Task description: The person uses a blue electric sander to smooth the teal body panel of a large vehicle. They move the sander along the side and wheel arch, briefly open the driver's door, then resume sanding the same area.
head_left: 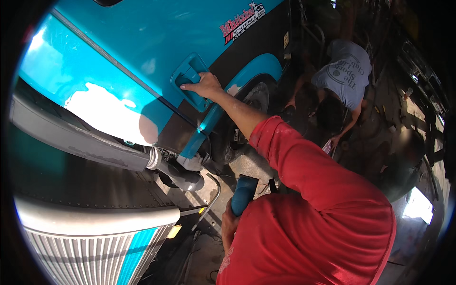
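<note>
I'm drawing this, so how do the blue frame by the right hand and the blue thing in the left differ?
The blue frame has a hollow; the blue thing has a dark end. The frame sits on the vehicle side; the left hand holds the thing. The frame looks brighter, the thing darker. Both are blue.

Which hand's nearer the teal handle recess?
Right. The right hand is at the handle recess; the left hand is well below it in the picture, holding a blue object.

A dingy floor (189, 196), part sunlit, part deep shadow, with small scattered items (407, 93) too dark to name.
</note>
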`<state>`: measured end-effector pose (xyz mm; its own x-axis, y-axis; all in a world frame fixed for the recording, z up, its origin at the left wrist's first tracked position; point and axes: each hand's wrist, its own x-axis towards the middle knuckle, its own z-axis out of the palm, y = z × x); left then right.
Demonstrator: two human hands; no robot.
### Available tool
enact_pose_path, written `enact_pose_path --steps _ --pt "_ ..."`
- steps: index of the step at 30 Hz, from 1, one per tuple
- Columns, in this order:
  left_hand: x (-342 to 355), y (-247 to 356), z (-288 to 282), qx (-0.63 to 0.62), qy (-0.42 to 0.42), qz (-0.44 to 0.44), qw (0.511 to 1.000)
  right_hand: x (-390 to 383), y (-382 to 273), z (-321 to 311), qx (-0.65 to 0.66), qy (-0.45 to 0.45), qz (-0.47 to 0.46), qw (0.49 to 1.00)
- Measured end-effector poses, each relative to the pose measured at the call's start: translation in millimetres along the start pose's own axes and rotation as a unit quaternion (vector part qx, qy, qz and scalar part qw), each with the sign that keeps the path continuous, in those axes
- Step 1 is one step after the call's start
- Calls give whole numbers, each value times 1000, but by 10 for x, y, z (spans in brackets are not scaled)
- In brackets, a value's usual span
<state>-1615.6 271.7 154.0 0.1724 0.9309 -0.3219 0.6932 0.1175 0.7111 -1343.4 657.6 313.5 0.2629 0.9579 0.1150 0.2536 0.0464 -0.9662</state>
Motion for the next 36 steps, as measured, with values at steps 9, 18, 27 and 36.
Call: enact_pose_path --steps 9,18,27,36 --pt "-30 -355 -64 29 -18 -55 998 -893 314 -795 177 5 -75 981" --pt "225 -234 -162 55 -85 -35 994 -1618 1032 -1927 252 41 -139 957" --pt "507 -111 -153 83 -151 74 982 -2073 1183 -2586 244 150 -144 947" --pt "475 -160 46 94 -180 96 974 -2252 1338 -2822 264 190 -139 935"
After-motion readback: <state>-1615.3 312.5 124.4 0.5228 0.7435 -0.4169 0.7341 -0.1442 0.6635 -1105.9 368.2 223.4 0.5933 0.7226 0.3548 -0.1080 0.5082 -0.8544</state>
